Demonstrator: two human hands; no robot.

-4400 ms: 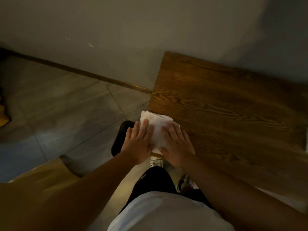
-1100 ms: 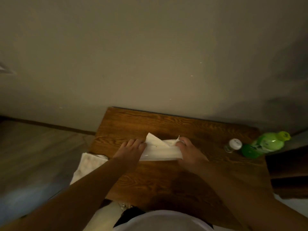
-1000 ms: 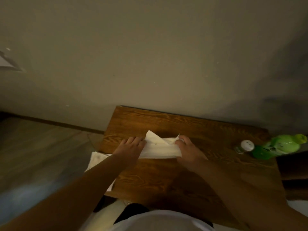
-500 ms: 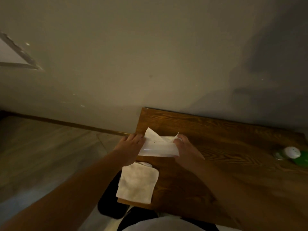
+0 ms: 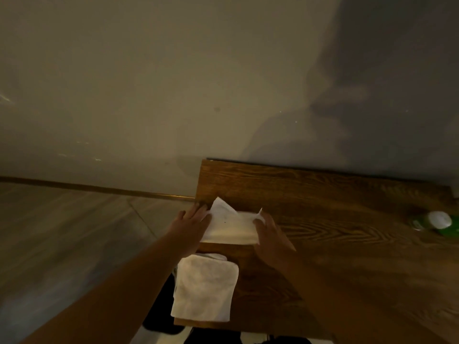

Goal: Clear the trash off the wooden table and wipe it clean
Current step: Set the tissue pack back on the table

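A white sheet of paper [image 5: 232, 225], partly folded with its corners sticking up, lies near the left end of the wooden table [image 5: 347, 219]. My left hand [image 5: 192, 220] grips its left side and my right hand [image 5: 269, 234] grips its right side. A folded white cloth [image 5: 206, 289] lies on the table's near left corner, hanging slightly over the edge, below my hands and untouched.
A green bottle with a white cap [image 5: 437, 223] lies at the table's far right, cut off by the frame. The table stands against a plain wall [image 5: 173, 95]. Grey floor [image 5: 62, 232] and a dark object [image 5: 159, 316] lie to the left under the table edge.
My hands have carried the paper from the middle of the table to its left end. The cloth stays on the near left corner. The view has swung left, pushing the bottle to the frame edge.
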